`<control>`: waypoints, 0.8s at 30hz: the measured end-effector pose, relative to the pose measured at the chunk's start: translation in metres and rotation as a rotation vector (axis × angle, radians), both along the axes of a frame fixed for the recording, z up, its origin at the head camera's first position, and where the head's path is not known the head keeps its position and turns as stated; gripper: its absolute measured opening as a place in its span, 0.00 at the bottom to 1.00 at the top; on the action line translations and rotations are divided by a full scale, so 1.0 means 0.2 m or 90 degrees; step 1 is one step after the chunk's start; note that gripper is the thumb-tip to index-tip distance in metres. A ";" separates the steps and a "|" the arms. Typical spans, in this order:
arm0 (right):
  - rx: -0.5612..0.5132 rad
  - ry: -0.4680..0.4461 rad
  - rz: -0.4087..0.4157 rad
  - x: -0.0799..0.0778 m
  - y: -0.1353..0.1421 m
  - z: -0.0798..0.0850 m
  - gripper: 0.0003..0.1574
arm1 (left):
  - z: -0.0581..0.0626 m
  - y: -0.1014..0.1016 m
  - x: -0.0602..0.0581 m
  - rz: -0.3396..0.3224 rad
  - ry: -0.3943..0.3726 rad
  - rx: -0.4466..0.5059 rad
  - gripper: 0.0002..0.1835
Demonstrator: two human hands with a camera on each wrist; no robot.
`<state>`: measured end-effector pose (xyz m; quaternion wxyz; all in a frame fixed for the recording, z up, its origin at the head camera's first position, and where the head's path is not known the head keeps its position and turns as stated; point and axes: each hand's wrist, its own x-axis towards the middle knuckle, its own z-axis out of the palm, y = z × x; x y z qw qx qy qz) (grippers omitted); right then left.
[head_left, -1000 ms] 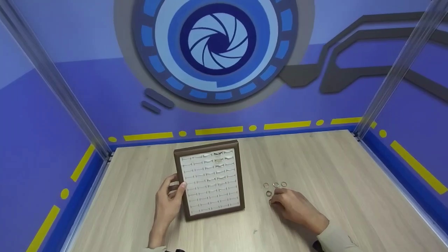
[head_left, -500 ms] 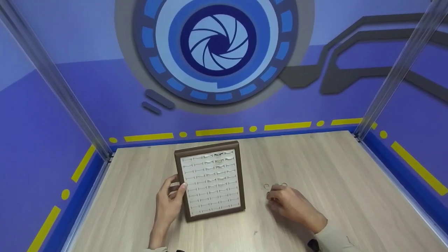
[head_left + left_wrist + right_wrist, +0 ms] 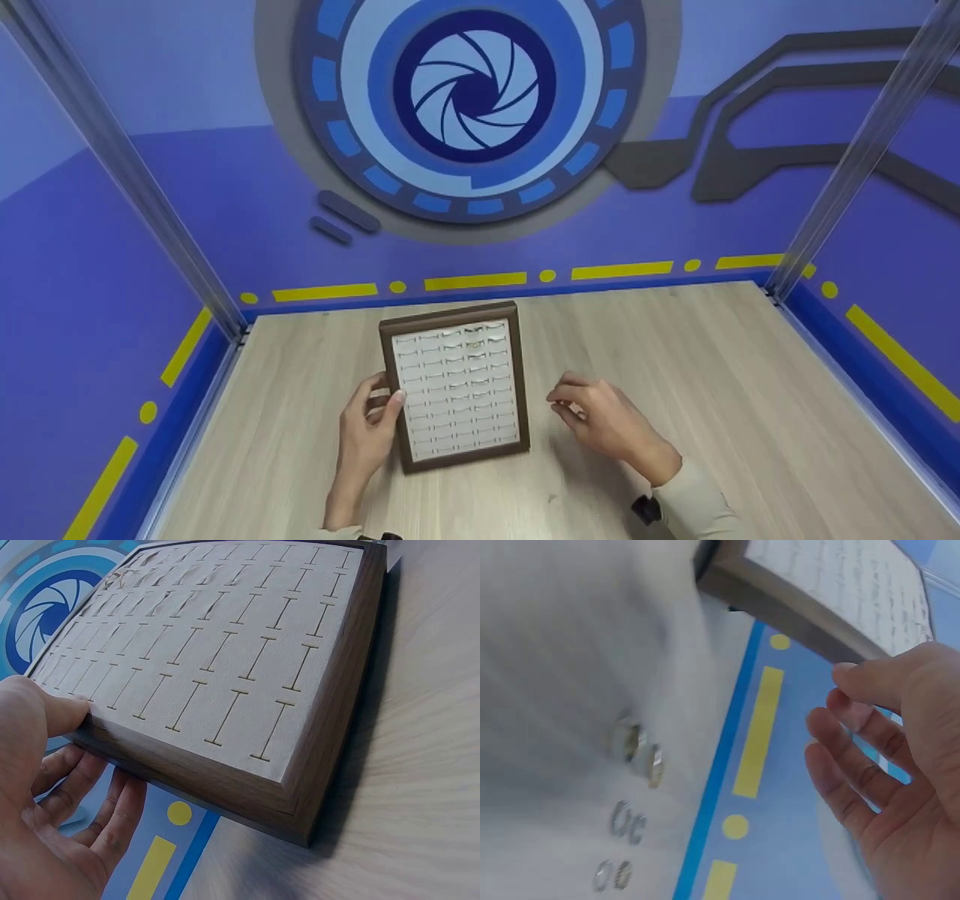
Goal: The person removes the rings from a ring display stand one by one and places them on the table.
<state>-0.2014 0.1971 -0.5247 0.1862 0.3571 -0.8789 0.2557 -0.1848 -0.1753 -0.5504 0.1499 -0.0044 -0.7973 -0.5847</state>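
A brown-framed ring display tray (image 3: 520, 375) stands tilted up on the table, its white pad (image 3: 225, 720) cut with rows of slots. Several rings (image 3: 474, 345) sit in slots, mostly toward the upper right. My left hand (image 3: 367, 427) grips the tray's left edge, thumb on the front and fingers behind. To the right of the tray, my right hand (image 3: 611, 420) is raised over the table, thumb and fingertips pinching a small ring that the fingers mostly hide. Several loose rings (image 3: 655, 765) lie on the table in the right wrist view; the hand hides them in the head view.
The light wood table (image 3: 750, 420) is bounded by a blue back wall (image 3: 225, 195) and side walls. Metal posts (image 3: 847, 165) rise at its two back corners.
My right hand has lifted off the loose rings and moved left toward the tray with its fingertips pinched. The left hand keeps its grip and the tray has stayed in place.
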 end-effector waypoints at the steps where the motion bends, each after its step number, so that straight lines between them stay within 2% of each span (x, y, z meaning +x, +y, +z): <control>1: -0.008 0.003 0.001 0.00 -0.01 0.01 0.12 | 0.00 0.00 0.00 0.000 0.000 0.000 0.22; 9: -0.067 0.023 0.037 -0.04 -0.11 0.08 0.12 | 0.00 0.00 0.00 -0.005 0.003 -0.001 0.23; 17: -0.132 0.101 0.078 -0.09 -0.21 0.14 0.11 | 0.00 0.00 0.01 -0.005 0.004 -0.008 0.23; 24: -0.147 0.117 0.057 -0.13 -0.30 0.18 0.10 | 0.01 0.01 0.00 0.001 0.013 -0.019 0.23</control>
